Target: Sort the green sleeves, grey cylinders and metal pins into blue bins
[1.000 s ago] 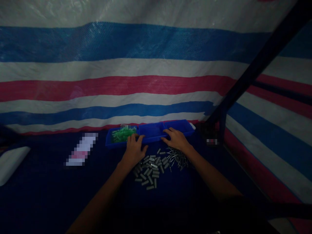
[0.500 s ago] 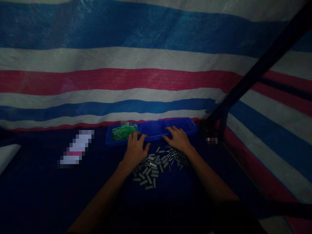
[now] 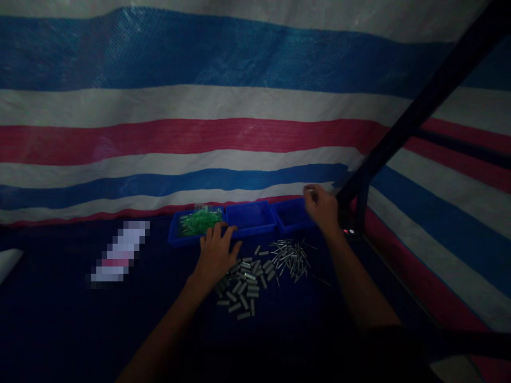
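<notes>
My left hand (image 3: 217, 249) is open, with its fingers spread at the front edge of the left blue bin (image 3: 175, 242). That bin holds thin green plastic pieces (image 3: 199, 221), partly in a clear bag. My right hand (image 3: 324, 210) is raised over the outer end of the right blue bin (image 3: 291, 215), its fingers curled together; a small pale spot shows at the fingertips, too small to name. Between the two bins sits a middle blue bin (image 3: 249, 217). Short grey metal cylinders (image 3: 247, 284) lie near my left hand, and thin metal pins (image 3: 291, 258) lie in a pile beside them.
All this rests on a dark blue surface (image 3: 159, 308). A blurred-out white strip (image 3: 122, 252) lies on the left, and a white object (image 3: 8, 263) reaches in from the left edge. Striped sheeting (image 3: 199, 138) hangs behind, and a dark slanted frame bar (image 3: 399, 127) stands on the right.
My right hand has risen and moved right, away from the middle and right bins, and its fingers have curled. My left hand stays at the left bin. The view has shifted slightly.
</notes>
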Available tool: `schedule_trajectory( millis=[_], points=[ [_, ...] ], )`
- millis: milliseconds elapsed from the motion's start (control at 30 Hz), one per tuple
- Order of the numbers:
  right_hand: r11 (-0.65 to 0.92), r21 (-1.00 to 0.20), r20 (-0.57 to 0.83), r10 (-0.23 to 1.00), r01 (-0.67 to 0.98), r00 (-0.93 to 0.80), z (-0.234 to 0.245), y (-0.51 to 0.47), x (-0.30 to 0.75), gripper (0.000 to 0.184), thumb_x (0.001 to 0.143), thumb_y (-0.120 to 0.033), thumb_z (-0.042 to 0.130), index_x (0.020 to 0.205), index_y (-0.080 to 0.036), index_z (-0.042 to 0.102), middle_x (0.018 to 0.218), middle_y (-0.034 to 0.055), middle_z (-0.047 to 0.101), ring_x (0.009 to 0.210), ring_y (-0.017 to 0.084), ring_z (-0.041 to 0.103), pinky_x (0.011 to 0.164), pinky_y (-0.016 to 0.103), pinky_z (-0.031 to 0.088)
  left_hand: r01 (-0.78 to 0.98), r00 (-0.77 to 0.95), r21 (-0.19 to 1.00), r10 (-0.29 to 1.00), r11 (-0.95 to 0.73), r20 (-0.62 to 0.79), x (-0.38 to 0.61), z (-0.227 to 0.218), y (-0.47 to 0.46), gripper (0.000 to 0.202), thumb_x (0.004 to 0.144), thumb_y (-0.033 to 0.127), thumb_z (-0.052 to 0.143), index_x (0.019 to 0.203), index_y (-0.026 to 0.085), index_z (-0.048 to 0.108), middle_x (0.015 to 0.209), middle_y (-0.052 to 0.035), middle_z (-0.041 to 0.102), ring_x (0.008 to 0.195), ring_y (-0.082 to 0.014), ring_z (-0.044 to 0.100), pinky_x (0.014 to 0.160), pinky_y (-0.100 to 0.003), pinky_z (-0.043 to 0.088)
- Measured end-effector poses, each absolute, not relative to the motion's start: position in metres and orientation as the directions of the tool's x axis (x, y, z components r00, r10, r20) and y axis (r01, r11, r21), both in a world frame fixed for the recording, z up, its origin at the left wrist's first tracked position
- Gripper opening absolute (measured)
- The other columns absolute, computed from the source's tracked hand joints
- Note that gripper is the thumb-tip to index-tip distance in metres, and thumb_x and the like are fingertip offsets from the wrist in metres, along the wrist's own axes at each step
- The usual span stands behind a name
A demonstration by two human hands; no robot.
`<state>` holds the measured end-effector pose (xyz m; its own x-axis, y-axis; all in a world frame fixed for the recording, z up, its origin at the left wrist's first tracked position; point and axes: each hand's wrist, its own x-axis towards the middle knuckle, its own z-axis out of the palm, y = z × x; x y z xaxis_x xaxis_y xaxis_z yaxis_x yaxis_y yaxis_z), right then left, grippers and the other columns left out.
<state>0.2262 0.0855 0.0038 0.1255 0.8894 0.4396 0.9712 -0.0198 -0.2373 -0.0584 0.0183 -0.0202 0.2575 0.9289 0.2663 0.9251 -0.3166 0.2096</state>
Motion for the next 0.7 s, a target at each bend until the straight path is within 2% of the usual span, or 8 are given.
schedule_trajectory(
  millis=[33, 67, 133, 233, 367, 433, 567, 700],
  points=[
    [-0.092, -0.191, 0.414, 0.895, 0.977, 0.165, 0.006, 0.095, 0.241, 0.04, 0.091, -0.025, 0.025, 0.117, -0.012, 0.053, 0.102, 0.0145, 0.064, 0.092, 0.024, 0.059, 0.077, 0.033, 0.041, 0.924, 0.261, 0.21, 0.929, -0.319, 0.263, -0.059, -0.02, 0.018, 0.032, 0.083, 0.034, 0.048, 0.114, 0.024, 0.052, 0.116, -0.01, 0.046, 0.103, -0.0291, 0.045, 0.079, -0.044, 0.04],
    [-0.097, -0.119, 0.338, 0.932, 0.988, 0.132, 0.007, 0.105, 0.256, 0.04, 0.089, -0.02, 0.027, 0.117, -0.011, 0.054, 0.105, 0.0164, 0.063, 0.094, 0.025, 0.058, 0.078, 0.034, 0.04, 0.924, 0.261, 0.212, 0.929, -0.319, 0.261, -0.059, -0.02, 0.018, 0.032, 0.084, 0.034, 0.047, 0.114, 0.024, 0.052, 0.116, -0.0099, 0.046, 0.103, -0.0291, 0.045, 0.08, -0.044, 0.04],
    [-0.022, -0.083, 0.235, 0.971, 0.996, 0.041, 0.005, 0.12, 0.277, 0.033, 0.082, -0.017, 0.041, 0.106, -0.016, 0.063, 0.099, 0.0125, 0.067, 0.093, 0.024, 0.058, 0.081, 0.033, 0.04, 0.92, 0.265, 0.221, 0.93, -0.323, 0.255, -0.06, -0.02, 0.018, 0.033, 0.084, 0.034, 0.047, 0.115, 0.024, 0.052, 0.116, -0.0099, 0.046, 0.103, -0.029, 0.045, 0.079, -0.044, 0.04],
    [0.073, -0.06, 0.134, 0.989, 0.995, -0.065, -0.003, 0.13, 0.291, 0.028, 0.076, -0.017, 0.051, 0.097, -0.021, 0.068, 0.097, 0.0092, 0.068, 0.098, 0.026, 0.055, 0.085, 0.037, 0.039, 0.914, 0.273, 0.237, 0.931, -0.33, 0.243, -0.061, -0.019, 0.019, 0.032, 0.084, 0.034, 0.047, 0.114, 0.024, 0.052, 0.117, -0.0096, 0.046, 0.104, -0.0289, 0.045, 0.079, -0.044, 0.041],
    [0.076, -0.075, 0.093, 0.993, 0.994, -0.069, -0.015, 0.13, 0.289, 0.034, 0.077, -0.03, 0.054, 0.109, -0.024, 0.064, 0.111, 0.0096, 0.064, 0.112, 0.032, 0.045, 0.09, 0.047, 0.035, 0.908, 0.28, 0.251, 0.932, -0.335, 0.231, -0.063, -0.017, 0.019, 0.033, 0.084, 0.034, 0.047, 0.114, 0.024, 0.052, 0.117, -0.0098, 0.046, 0.105, -0.0291, 0.045, 0.081, -0.045, 0.041],
    [0.055, -0.114, 0.081, 0.996, 0.992, -0.046, -0.02, 0.13, 0.285, 0.037, 0.081, -0.036, 0.05, 0.115, -0.024, 0.06, 0.116, 0.0078, 0.061, 0.113, 0.03, 0.046, 0.092, 0.045, 0.035, 0.903, 0.294, 0.258, 0.932, -0.343, 0.211, -0.065, -0.016, 0.018, 0.034, 0.084, 0.035, 0.046, 0.116, 0.023, 0.051, 0.118, -0.0099, 0.046, 0.106, -0.0293, 0.044, 0.082, -0.047, 0.041],
    [-0.012, -0.203, 0.086, 0.996, 0.979, 0.03, -0.027, 0.133, 0.278, 0.045, 0.092, -0.038, 0.024, 0.123, -0.022, 0.052, 0.124, 0.0061, 0.056, 0.115, 0.022, 0.049, 0.096, 0.036, 0.035, 0.883, 0.351, 0.274, 0.924, -0.381, 0.154, -0.07, -0.015, 0.017, 0.042, 0.085, 0.036, 0.045, 0.124, 0.022, 0.046, 0.124, -0.0119, 0.043, 0.113, -0.0312, 0.04, 0.086, -0.051, 0.041],
    [-0.114, -0.239, 0.061, 0.989, 0.964, 0.132, -0.031, 0.133, 0.275, 0.056, 0.093, -0.043, 0.015, 0.113, -0.015, 0.059, 0.118, 0.0128, 0.059, 0.112, 0.023, 0.053, 0.093, 0.036, 0.036, 0.783, 0.488, 0.349, 0.857, -0.514, 0.168, -0.081, -0.007, 0.019, 0.043, 0.087, 0.038, 0.044, 0.126, 0.021, 0.044, 0.127, -0.0102, 0.04, 0.119, -0.0271, 0.037, 0.098, -0.045, 0.037]
  ],
)
